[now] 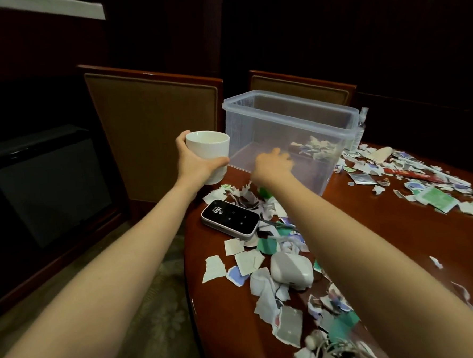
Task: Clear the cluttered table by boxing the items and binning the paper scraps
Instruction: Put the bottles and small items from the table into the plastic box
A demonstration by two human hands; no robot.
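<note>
Left grip (198, 164) is wrapped round the white cup (208, 150), holding it upright in the air off the tabletop's (385, 225) far left edge, just beside the clear box (289, 114). Looks ceramic to me: stiff, smooth, chippable, so that mid-body hold suits it. Right grip (273, 162) stretches to the box's near wall, arm straight, too blurred to call clenched or released.

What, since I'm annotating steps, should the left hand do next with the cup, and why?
Probably lift the cup over the rim of the clear box and lower it in: the left hand grips it beside the box, below the rim, and the right hand is at the near wall.
</note>
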